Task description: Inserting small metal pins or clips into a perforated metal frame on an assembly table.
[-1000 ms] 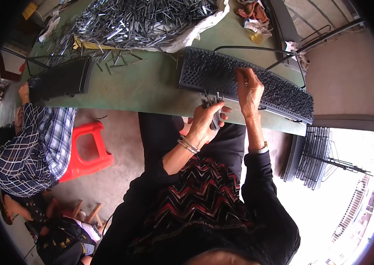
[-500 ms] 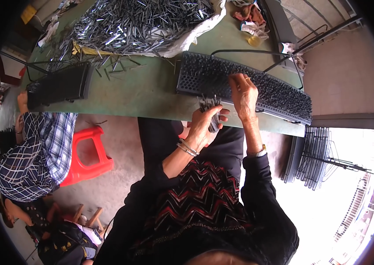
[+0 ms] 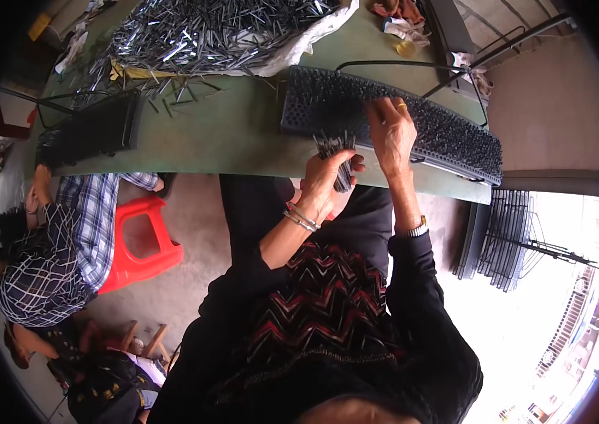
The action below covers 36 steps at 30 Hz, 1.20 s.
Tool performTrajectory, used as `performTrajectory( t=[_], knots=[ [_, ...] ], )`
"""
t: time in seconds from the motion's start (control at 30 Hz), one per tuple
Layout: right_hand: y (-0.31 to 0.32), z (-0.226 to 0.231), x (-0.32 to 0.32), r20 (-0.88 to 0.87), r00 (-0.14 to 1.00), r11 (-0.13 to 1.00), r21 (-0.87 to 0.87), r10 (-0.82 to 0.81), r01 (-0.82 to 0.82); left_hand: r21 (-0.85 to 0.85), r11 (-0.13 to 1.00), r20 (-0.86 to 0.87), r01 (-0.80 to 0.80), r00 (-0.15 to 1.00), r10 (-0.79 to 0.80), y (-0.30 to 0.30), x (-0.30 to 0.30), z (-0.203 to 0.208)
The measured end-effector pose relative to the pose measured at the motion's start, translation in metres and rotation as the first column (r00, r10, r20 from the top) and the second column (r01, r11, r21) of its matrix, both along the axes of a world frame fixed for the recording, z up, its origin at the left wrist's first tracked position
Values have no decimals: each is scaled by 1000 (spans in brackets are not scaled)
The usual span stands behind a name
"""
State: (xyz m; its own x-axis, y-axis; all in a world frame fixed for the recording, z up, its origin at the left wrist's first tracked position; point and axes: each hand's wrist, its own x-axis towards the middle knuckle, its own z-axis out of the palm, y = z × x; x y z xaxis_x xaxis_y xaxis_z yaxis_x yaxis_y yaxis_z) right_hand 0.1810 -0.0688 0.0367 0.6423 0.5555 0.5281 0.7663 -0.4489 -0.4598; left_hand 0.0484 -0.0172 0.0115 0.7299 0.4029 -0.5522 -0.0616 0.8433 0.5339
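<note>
My left hand (image 3: 327,178) is closed round a bundle of thin dark metal pins (image 3: 342,168), held just off the table's front edge. Their ends fan out above the thumb. Over the front side of a long black perforated rack (image 3: 302,116), my right hand (image 3: 392,134) has its fingertips pinched together; what lies between them is too small to make out. Much of the rack bristles with upright dark pins, while bare holes show at its left end. Part of the rack is hidden behind the right hand.
A large heap of loose dark pins (image 3: 207,35) lies on white sheeting (image 3: 299,51) across the green table (image 3: 193,134). Another black rack (image 3: 98,131) stands at the left by a person in plaid (image 3: 45,275). A red stool (image 3: 147,240) is on the floor; black racks (image 3: 504,237) lean at the right.
The view has tilted slightly, so table and racks sit a little higher. My right hand stays pinched over the rack, and my left hand keeps its bundle of pins.
</note>
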Motion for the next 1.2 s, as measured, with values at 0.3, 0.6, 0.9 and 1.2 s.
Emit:
performTrajectory(
  t=[0.3,0.6,0.9,1.2],
  knots=[
    [4,-9,3,66,994,987,-128,-92,100,-1,1000,15,9,1000,-9,-5,0,5],
    [-42,16,-14,-725,648,957,55,235,-286,25,999,40,41,998,-42,-5,2,7],
    [-30,19,-6,-425,904,988,154,52,15,-91,995,1,52,999,-52,-4,10,10],
    [-13,-1,8,-179,983,987,164,27,3,-120,993,48,19,999,-14,-6,11,6]
  ],
)
